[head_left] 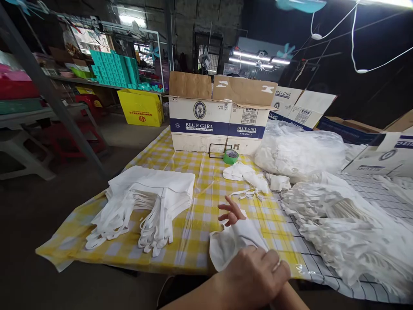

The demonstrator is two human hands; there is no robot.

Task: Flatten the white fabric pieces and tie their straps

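Observation:
My left hand (253, 272) is closed on a white cloth piece (247, 232), at its near edge over my right forearm. The cloth lies around my right wrist, and my right hand (232, 212) pokes out of its far end with fingers spread. Part of the same white cloth, or another piece under it, rests flat on the table just left of the wrist. To the left sits a neat stack of white cloth pieces (161, 181) with straps hanging toward me. Beyond my right hand lie a loose white piece with thin ties (247, 176) and a small folded white piece (279, 182).
A checked yellow tablecloth (200, 224) covers the table. At the back stand a Blue Girl carton (200, 125), a green tape roll (230, 156) and a black wire frame (217, 150). On the right are a clear plastic bag (300, 146) and a large white cloth pile (348, 219).

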